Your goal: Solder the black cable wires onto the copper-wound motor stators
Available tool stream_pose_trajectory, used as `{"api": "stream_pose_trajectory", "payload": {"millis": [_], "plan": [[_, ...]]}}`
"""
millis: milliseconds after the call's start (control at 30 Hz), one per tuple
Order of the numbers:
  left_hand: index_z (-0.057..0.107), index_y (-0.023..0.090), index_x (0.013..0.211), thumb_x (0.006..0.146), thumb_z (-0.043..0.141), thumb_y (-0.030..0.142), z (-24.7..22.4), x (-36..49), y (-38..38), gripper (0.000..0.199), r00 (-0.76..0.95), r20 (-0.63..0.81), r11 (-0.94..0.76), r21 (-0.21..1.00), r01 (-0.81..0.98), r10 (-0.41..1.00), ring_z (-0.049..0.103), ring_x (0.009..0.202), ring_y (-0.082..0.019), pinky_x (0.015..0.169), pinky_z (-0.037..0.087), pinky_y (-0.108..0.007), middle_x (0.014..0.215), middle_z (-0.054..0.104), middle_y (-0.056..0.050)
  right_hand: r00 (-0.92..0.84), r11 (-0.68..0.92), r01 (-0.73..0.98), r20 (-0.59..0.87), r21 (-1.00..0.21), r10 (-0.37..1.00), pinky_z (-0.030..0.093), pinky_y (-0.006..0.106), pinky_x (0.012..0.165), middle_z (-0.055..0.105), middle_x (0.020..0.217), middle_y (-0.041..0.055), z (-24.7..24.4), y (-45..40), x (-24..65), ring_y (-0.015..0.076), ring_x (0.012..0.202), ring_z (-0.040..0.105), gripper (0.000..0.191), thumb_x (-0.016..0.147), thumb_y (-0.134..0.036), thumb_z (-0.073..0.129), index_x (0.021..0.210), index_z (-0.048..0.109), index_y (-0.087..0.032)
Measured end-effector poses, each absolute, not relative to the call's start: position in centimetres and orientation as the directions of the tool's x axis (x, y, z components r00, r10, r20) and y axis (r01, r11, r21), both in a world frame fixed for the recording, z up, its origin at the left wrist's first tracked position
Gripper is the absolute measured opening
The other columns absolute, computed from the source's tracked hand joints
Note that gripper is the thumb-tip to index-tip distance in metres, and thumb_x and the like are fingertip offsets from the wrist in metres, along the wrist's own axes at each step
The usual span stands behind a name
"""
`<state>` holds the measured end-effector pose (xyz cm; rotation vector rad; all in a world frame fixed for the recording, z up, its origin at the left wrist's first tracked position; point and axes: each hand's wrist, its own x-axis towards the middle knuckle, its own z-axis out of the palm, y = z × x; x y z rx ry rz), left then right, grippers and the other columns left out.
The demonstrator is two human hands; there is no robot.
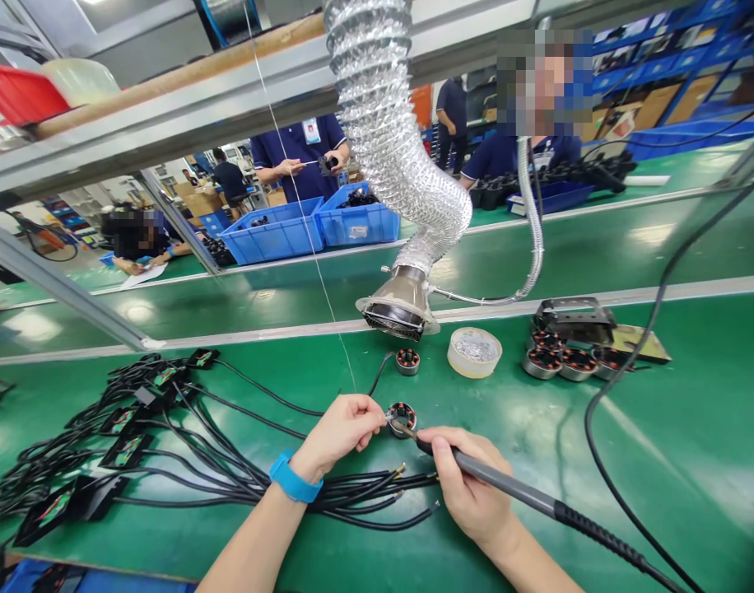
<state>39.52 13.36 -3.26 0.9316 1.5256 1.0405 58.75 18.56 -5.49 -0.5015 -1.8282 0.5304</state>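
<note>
Gripping soldering iron (513, 482) in right hand (469, 486), tip at small motor stator (402, 420); left hand (337, 432) pinched at its edge, held item hidden by fingers; hands just apart.

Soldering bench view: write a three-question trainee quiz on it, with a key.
1. Which hand holds the soldering iron: the left hand or the right hand?
2. True or false: the blue wristband is on the left wrist.
3. Fill in the blank: The flexible foil duct ends in a metal ____ above the green bench.

Key: 1. The right hand. 2. True. 3. Hood.
</note>
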Motion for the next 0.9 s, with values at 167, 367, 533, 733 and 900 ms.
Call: {"api": "stream_pose_trajectory", "payload": {"millis": [167,367,533,733,900], "plan": [[0.058,0.012,0.075,0.072,0.068,0.043,-3.4,39.5,13.4,0.032,-0.177,-0.317,0.33,0.943,0.045,0.932,0.04,0.046,-0.004,0.044,0.031,-0.018,0.061,0.05,0.003,-0.237,0.768,0.088,0.736,-0.634,0.634,0.052,0.023,0.068,0.071,0.083,-0.0029,-5.7,18.7,58.8,0.0119,0.072,0.067,0.019,0.098,-0.018,0.05,0.09,0.067,-0.023],[0.058,0.012,0.075,0.074,0.068,0.042,-3.6,39.4,13.4,0.031,-0.177,-0.311,0.323,0.945,0.042,0.934,0.04,0.045,-0.004,0.044,0.031,-0.018,0.059,0.049,0.004,-0.23,0.764,0.074,0.734,-0.641,0.639,0.052,0.022,0.069,0.07,0.082,-0.004,-5.7,18.7,58.7,0.011,0.073,0.067,0.019,0.097,-0.018,0.05,0.09,0.067,-0.023],[0.059,0.012,0.076,0.075,0.067,0.041,-3.5,39.4,13.3,0.03,-0.169,-0.3,0.312,0.949,0.049,0.939,0.04,0.045,-0.004,0.043,0.031,-0.017,0.06,0.049,0.003,-0.224,0.801,0.099,0.771,-0.591,0.596,0.053,0.022,0.072,0.071,0.089,-0.0021,-5.3,18.8,58.5,0.0117,0.076,0.068,0.015,0.097,-0.015,0.053,0.097,0.067,-0.022],[0.059,0.012,0.077,0.074,0.067,0.046,-3.5,39.5,13.3,0.035,-0.178,-0.299,0.313,0.948,0.055,0.938,0.041,0.045,-0.004,0.044,0.03,-0.017,0.064,0.053,0.002,-0.396,0.846,0.084,0.761,-0.527,0.513,0.051,0.026,0.068,0.064,0.094,0.0043,-6.2,19.3,57.6,0.0139,0.075,0.062,0.033,0.096,-0.008,0.054,0.126,0.06,-0.022],[0.058,0.012,0.077,0.077,0.066,0.045,-3.8,39.4,13.3,0.034,-0.165,-0.28,0.293,0.955,0.054,0.946,0.041,0.046,-0.004,0.044,0.03,-0.017,0.065,0.052,0.002,-0.53,0.82,0.153,0.655,-0.551,0.539,0.052,0.04,0.092,0.056,0.121,0.011,-7.6,19.8,56.9,0.0233,0.107,0.058,0.052,0.093,-0.015,0.056,0.143,0.046,-0.025]]}}
